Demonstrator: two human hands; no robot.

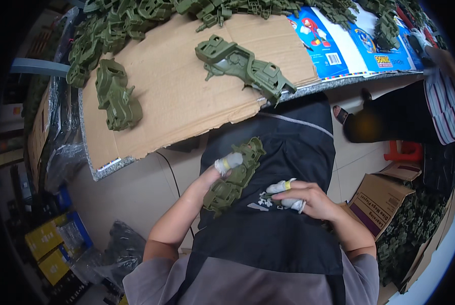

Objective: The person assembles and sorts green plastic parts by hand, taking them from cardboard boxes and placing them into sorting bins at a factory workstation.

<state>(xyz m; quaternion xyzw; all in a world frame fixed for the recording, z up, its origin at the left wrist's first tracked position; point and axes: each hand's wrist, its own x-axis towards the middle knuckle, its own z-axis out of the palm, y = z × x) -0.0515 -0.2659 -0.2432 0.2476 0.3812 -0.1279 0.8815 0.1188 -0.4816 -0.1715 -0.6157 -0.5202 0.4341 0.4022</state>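
Note:
A dark green plastic toy vehicle body point(240, 175) lies along my lap on a black apron point(283, 239). My left hand point(222, 169), its thumb wrapped in white and yellow tape, is closed on the body's left side. Beside it, low over the apron, my right hand point(309, 199) has its taped fingers drawn together. Small pale and green pieces point(264, 200) show at those fingertips; whether they are gripped or just lie under them is hard to see. A flat whitish scrap point(258, 207) rests on the apron close by.
Ahead stands a table covered with cardboard point(166, 96), bearing two more green bodies point(118, 96) point(245, 68) and a heap of green parts point(130, 20). Printed blue sheets point(321, 43) lie at its right. A carton of green pieces point(380, 203) sits right; a co-worker point(415, 112) is beyond.

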